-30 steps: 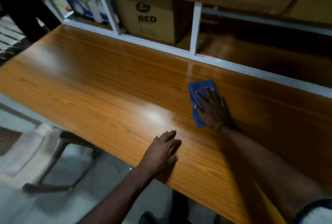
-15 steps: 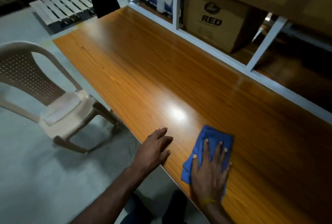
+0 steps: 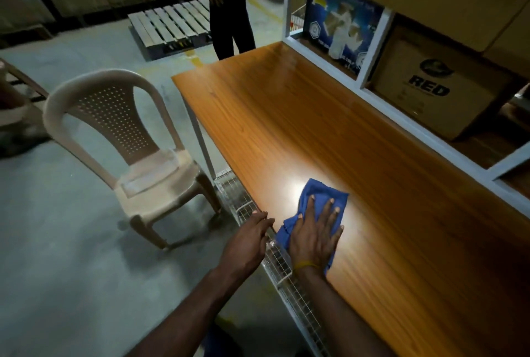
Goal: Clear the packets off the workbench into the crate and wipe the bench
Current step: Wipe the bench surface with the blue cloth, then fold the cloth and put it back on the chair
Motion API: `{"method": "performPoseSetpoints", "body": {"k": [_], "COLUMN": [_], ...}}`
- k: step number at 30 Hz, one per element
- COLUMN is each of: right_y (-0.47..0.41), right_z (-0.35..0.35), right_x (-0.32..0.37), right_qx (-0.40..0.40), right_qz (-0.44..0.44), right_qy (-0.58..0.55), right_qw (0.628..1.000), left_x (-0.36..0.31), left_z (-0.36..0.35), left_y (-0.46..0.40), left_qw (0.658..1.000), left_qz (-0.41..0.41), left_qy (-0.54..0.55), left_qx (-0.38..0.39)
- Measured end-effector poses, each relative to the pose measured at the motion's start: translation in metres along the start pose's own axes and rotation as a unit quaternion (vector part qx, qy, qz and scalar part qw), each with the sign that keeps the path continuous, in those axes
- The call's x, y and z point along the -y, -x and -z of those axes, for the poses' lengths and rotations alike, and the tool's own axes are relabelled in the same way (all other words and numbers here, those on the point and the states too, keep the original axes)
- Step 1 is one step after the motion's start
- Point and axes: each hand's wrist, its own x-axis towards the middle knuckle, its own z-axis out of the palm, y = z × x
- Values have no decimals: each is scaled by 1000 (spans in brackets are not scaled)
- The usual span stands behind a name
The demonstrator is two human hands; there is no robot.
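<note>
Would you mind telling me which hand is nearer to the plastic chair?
Left. The left hand rests at the bench's near edge, on the plastic chair's side; the right hand presses the blue cloth farther in.

Head view looks steeply down, close over the workbench (image 3: 329,138); faces along its length.

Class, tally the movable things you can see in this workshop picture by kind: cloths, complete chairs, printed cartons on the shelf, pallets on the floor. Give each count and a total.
Blue cloth under the right hand: 1
Beige plastic chair: 1
Blue printed carton and brown cardboard RED carton: 2
Grey slatted pallet: 1
Total: 5
</note>
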Motion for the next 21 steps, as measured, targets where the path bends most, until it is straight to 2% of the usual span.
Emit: {"method": "performPoseSetpoints", "body": {"k": [8, 10, 13, 17, 21], "right_y": [-69, -78, -74, -52, -16], "right_z": [-31, -35, -38, -55, -85], "right_x": [136, 174, 231, 296, 340], "right_qx": [26, 28, 23, 22, 74], "right_qz": [91, 110, 86, 65, 22], "right_qy": [-43, -139, -299, -393, -437], "right_qw": [995, 984, 950, 917, 896], "left_x": [95, 117, 148, 179, 201], "left_z": [77, 97, 123, 155, 178], "left_y": [-13, -17, -29, -43, -38], "left_qw": [998, 993, 983, 930, 893], "left_qz": [21, 46, 80, 162, 196], "left_qy": [57, 97, 152, 314, 381], "left_qx": [-33, -48, -62, -97, -137]}}
